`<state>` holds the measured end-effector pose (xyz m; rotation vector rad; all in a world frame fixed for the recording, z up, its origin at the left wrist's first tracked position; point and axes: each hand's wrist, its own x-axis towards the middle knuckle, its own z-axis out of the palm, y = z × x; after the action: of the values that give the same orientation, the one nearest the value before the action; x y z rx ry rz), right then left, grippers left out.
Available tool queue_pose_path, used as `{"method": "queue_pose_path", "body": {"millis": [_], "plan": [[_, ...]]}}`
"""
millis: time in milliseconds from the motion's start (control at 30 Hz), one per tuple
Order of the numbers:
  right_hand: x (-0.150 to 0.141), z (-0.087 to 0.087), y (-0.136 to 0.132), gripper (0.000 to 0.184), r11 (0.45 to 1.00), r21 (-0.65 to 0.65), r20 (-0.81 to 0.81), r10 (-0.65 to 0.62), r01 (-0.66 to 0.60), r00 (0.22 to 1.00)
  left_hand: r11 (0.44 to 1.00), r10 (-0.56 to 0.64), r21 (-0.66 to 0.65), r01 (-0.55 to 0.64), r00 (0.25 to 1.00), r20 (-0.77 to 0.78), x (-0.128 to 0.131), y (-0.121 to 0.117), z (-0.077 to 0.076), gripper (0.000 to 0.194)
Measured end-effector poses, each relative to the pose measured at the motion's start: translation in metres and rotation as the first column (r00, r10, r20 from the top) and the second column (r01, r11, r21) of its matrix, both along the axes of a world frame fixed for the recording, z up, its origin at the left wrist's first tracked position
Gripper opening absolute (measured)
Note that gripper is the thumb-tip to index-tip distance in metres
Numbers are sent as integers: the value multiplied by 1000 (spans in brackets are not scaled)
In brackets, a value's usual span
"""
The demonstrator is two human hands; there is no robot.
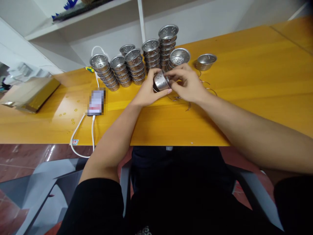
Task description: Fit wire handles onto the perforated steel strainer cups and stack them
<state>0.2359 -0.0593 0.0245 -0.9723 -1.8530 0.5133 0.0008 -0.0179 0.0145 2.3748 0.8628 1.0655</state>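
Note:
My left hand (149,89) is wrapped round a small perforated metal cup (161,81), tilted on its side above the table. At the cup's right end, the thumb and fingers of my right hand (187,81) are pinched together. A small shiny bit shows between them, too small to name. Thin curved metal wires (188,106) lie on the table beneath and beside my right hand. Just behind the hands stands another perforated cup (180,57), partly hidden by my right hand. A single cup (206,62) sits apart at the right.
Several stacks of perforated cups (134,67) line the back of the yellow table (171,130). A phone (96,101) with a white cable (73,138) lies left of my arm. A cardboard box (34,93) is at the far left. White shelving (117,36) rises behind.

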Motion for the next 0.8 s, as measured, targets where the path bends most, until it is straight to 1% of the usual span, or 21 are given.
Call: {"method": "queue_pose_path", "body": {"millis": [100,167,233,333,467,567,633,700,800], "plan": [[11,0,5,21,991,61,176,109,-121,978,998,-28,-53,28,1000,8,-4,4,-5,103],[16,2,7,17,978,63,232,177,-197,956,995,-53,-89,53,999,4,-5,3,-3,96],[21,3,8,15,969,59,256,218,-241,942,990,-71,-120,73,997,16,-6,0,2,93],[25,7,5,15,967,60,273,222,-247,936,987,-97,-124,103,994,49,-7,-2,9,98],[28,15,-1,28,969,64,259,216,-240,942,992,-81,-98,85,996,46,-11,-2,12,104],[29,18,0,36,969,41,244,227,-244,943,991,-81,-105,85,996,47,-13,-1,12,103],[30,19,1,40,966,54,231,236,-255,944,990,-89,-106,94,995,53,-13,-1,13,101],[32,21,2,41,958,74,219,255,-276,942,989,-93,-114,98,994,55,-12,-2,14,99],[34,25,1,40,953,46,218,283,-300,934,986,-95,-132,100,994,44,-11,-3,14,99]]}}
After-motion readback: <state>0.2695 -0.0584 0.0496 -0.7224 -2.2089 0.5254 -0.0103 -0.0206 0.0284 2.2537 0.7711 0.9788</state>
